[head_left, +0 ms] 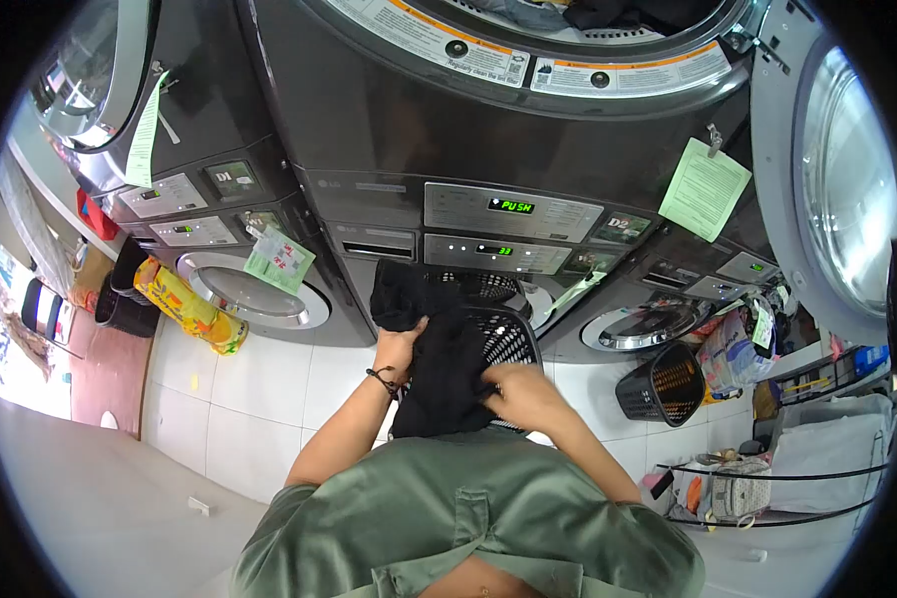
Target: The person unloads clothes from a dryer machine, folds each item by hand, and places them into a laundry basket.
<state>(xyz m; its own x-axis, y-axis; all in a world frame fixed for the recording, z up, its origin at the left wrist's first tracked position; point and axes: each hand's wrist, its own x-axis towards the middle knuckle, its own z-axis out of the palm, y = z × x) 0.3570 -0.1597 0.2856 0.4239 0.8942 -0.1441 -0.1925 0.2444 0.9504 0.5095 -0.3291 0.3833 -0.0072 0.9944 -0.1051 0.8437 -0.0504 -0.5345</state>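
The black cloth (447, 374) is between the two hands, above and partly over the basket (516, 334). Its long axis runs from the bunched end at the left hand (399, 346) back toward the person's shirt (468, 498); the bunched end points away from the body, toward the machine (369, 130) beyond the hands. The cloth's folds merge in the dark, so its shape and type cannot be read. It hides much of the basket, and the left hand's fingers are mostly covered.

The left forearm extends forward and inward, with a bracelet (381, 381) at the wrist. The left hand is closed on the bunched end, thumb visible. The right forearm angles inward from the other side; the right hand (521, 396) is nearer the body, fingers curled at the cloth's side edge. It is blurred; whether it grips cannot be told. A second basket (662, 387) stands on the floor, well to the right of the right hand.
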